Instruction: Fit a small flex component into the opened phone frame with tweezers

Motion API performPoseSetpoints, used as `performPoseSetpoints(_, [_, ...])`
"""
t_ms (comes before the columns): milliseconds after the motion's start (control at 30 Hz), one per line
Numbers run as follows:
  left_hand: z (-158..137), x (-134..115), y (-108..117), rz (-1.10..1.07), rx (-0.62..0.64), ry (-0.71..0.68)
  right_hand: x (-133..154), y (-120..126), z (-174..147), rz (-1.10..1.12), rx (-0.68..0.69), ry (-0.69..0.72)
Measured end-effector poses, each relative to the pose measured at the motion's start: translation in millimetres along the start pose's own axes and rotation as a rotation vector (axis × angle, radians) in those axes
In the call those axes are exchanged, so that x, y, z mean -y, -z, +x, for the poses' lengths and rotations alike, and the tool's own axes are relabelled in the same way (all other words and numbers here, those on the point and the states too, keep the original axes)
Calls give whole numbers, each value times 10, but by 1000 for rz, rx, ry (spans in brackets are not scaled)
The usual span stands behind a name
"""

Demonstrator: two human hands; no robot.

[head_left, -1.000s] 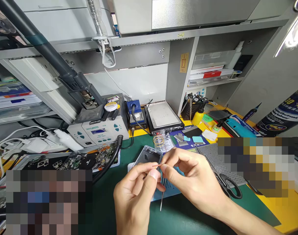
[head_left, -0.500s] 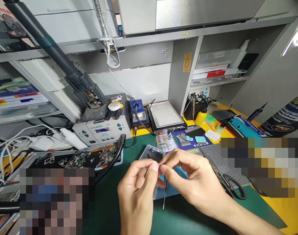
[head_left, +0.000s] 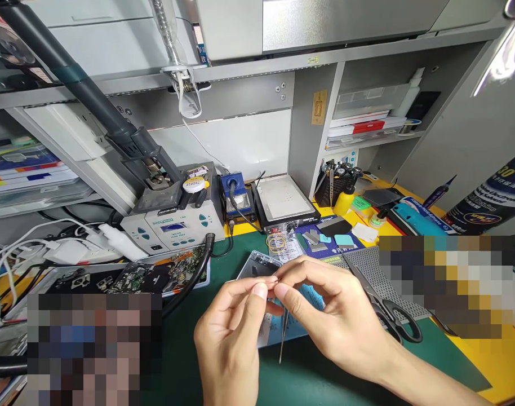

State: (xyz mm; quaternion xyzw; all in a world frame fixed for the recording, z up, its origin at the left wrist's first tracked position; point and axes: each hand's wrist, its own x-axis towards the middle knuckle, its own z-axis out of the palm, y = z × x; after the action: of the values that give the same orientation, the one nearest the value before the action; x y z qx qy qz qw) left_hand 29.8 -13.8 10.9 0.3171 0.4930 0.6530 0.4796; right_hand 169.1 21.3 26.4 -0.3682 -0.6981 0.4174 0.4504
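My left hand (head_left: 236, 332) is closed, its thumb and index fingertip pinched together. My right hand (head_left: 325, 313) meets it with thumb and index also pinched. What lies between the fingertips is too small to make out. A slim metal tool (head_left: 283, 337) slants down from under my right hand, apparently kept in its curled fingers; its upper part is hidden. Beneath and behind the hands lie an opened phone-like housing (head_left: 257, 264) and a blue pad (head_left: 310, 296), both partly covered by my fingers.
Black-handled scissors (head_left: 399, 321) lie right of my hands on a grey perforated mat (head_left: 380, 276). At the back stand a rework station (head_left: 177, 228), a soldering iron stand (head_left: 236, 197) and a flat heating plate (head_left: 286, 197). Circuit boards (head_left: 151, 273) and a black hose (head_left: 192, 282) are at left.
The view has shifted slightly. Both hands stay fingertip to fingertip, and the left thumb has moved a little to the left, away from the right thumb.
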Motion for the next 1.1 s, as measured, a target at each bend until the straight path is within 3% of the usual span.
performPoseSetpoints(700, [-31, 27, 28, 64, 8, -3, 25, 33, 23, 260, 18, -162])
performPoseSetpoints(1100, [-29, 29, 16, 66, 28, -21, 38, 40, 41, 331, 34, -168])
